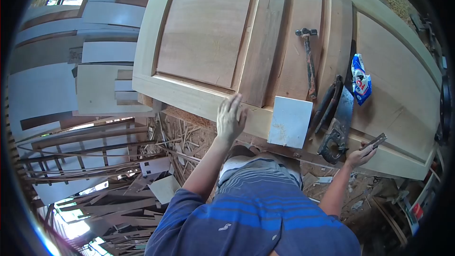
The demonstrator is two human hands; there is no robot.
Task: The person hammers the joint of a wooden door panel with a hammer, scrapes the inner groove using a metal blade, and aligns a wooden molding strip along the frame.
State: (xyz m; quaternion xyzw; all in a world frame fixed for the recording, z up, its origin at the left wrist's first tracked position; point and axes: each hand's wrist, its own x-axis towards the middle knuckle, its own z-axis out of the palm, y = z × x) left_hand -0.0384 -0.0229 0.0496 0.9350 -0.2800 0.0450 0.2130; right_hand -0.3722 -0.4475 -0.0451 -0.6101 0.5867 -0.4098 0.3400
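Evidently, a pause between strokes or a moment of checking is what is shown, though this is judged from the posture alone. The panelled door (199, 33) is laid flat in front of the body, with its near edge turned towards the waist. The left hand (230, 119) is held at that edge, left of the white board (290, 122); its fingers are spread a little and pointed away from the body, and nothing is seen to be gripped by them. Whether the wood is pressed or only hovered over cannot be told. By the right hand (361, 155) a slim dark bar (374, 141) is held, the fingers being closed about it over the near edge, to the right of the saw (335, 135); what kind of tool it is cannot be made out.

The white board is set across the near edge and partly overhangs it. Beyond it the hammer (309, 61) is laid on the narrow panel, its head turned away from the body. Beside the saw a dark long-shaped tool (327, 105) is seen, and a blue packet (361, 80) is placed to the right of the blade. For any next move, a firm grip on the bar would be called for, the left fingers being kept well out of its path, and the saw teeth being avoided
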